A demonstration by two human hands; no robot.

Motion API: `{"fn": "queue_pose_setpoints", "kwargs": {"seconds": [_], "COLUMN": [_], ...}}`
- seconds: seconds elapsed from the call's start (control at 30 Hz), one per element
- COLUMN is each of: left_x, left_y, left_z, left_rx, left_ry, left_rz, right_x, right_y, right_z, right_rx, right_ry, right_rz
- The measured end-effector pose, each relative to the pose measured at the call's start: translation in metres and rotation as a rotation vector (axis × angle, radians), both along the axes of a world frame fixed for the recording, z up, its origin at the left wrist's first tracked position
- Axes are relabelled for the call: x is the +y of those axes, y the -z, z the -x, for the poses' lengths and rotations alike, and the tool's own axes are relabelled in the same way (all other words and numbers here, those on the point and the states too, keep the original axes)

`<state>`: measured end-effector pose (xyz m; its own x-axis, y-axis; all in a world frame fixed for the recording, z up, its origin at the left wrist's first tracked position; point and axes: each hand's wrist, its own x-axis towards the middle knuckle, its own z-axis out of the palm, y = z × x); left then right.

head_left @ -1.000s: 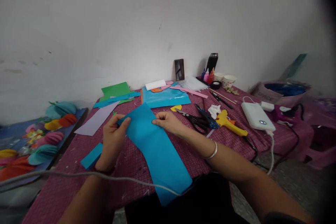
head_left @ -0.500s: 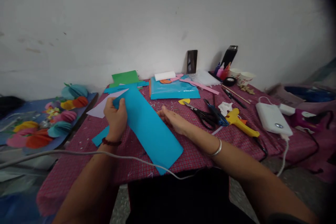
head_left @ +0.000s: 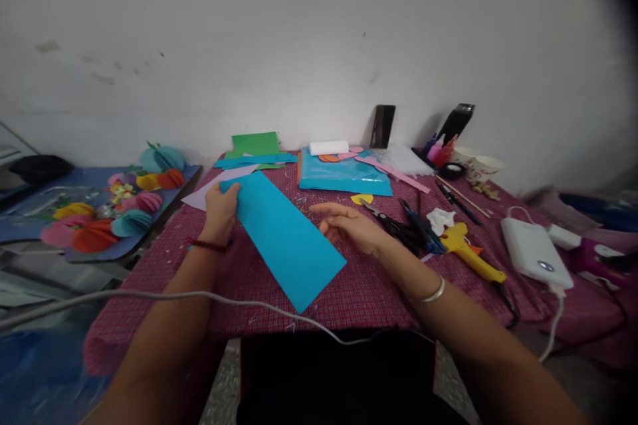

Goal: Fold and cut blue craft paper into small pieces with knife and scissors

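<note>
A long blue paper sheet (head_left: 284,239) lies flat and slantwise on the red checked tablecloth (head_left: 379,292). My left hand (head_left: 219,211) grips the sheet's far left corner, thumb on top. My right hand (head_left: 349,226) hovers just right of the sheet with fingers spread, holding nothing and not touching the paper. Black scissors (head_left: 391,222) lie a short way beyond my right hand.
A yellow glue gun (head_left: 468,254), blue pliers (head_left: 421,229), a white power bank (head_left: 534,252) with cable, a shiny blue packet (head_left: 343,176), green paper (head_left: 255,144), lilac paper (head_left: 209,189), cups and paint bottles fill the table. Paper fan flowers (head_left: 100,219) lie at left. A grey cable (head_left: 199,297) crosses my arms.
The blue sheet has been laid flat and slid further onto the table. My right hand let go of it and drew off to the right, fingers spreading. My left hand kept its hold.
</note>
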<state>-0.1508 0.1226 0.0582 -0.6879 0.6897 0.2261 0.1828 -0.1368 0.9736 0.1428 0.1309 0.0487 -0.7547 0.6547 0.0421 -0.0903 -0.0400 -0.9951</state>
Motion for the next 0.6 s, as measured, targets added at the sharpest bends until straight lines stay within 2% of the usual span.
{"fn": "queue_pose_setpoints", "kwargs": {"seconds": [0.07,0.23,0.33,0.4,0.47,0.53,0.6], "left_x": [0.001,0.0,-0.002,-0.005,-0.008,-0.013,-0.017], "left_y": [0.004,0.009,0.009,0.007,0.005,0.004,0.006], "left_z": [0.0,-0.016,-0.03,-0.039,-0.049,-0.059,-0.069], "left_rx": [-0.034,-0.076,-0.099,-0.122,-0.182,-0.31,-0.43], "left_ry": [0.028,0.109,0.148,0.188,0.266,0.429,0.613], "left_rz": [0.026,0.073,0.062,0.037,0.007,0.038,0.137], "right_x": [0.001,-0.002,-0.006,-0.006,-0.005,-0.002,0.002], "right_y": [0.001,0.014,0.019,0.019,0.018,0.018,0.018], "right_z": [-0.003,0.008,0.016,0.02,0.021,0.02,0.018], "right_rx": [0.009,-0.179,-0.333,-0.424,-0.482,-0.514,-0.53], "right_ry": [-0.023,-0.028,-0.003,0.006,0.014,0.071,0.137], "right_rz": [-0.154,-0.86,-1.157,-1.262,-1.298,-1.289,-1.26]}}
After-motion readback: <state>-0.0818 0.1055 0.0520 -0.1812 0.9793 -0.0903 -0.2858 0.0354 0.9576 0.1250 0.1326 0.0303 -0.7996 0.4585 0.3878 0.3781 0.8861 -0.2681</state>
